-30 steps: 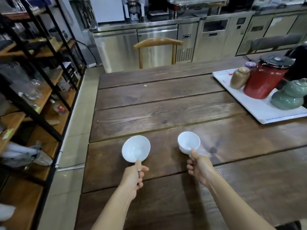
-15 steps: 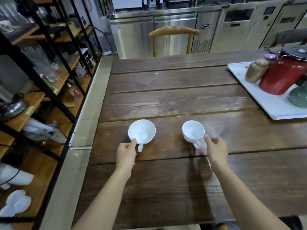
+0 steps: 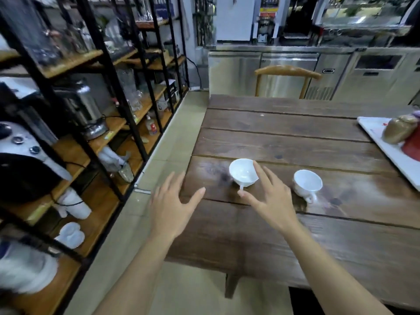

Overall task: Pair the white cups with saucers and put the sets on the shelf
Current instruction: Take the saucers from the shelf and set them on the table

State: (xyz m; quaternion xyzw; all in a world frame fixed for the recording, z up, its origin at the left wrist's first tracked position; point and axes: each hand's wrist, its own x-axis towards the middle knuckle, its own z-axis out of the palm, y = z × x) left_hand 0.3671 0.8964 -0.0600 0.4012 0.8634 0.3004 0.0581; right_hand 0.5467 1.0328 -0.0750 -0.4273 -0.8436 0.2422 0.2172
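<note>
Two white cups stand on the wooden table (image 3: pixel 284 144): the left cup (image 3: pixel 242 172) near the table's left edge, the right cup (image 3: pixel 308 184) a short way to its right. My left hand (image 3: pixel 173 206) hovers with spread fingers over the table's left edge, holding nothing. My right hand (image 3: pixel 270 197) is open in front of the left cup, its fingers partly covering the cup's right side. Two white saucers (image 3: pixel 71 235) lie on a low board of the black-framed wooden shelf (image 3: pixel 106 133) at the left.
A white tray (image 3: pixel 386 146) with a brown jar (image 3: pixel 398 130) and a red pot (image 3: pixel 412 146) sits at the table's right edge. A wooden chair (image 3: pixel 287 72) stands at the far side. Appliances and glassware crowd the shelf. A tiled aisle (image 3: pixel 172 137) runs between shelf and table.
Both hands have let go of the cup handles and opened. The view has swung left toward the shelf, and both hands have moved left; the cups stay on the table.
</note>
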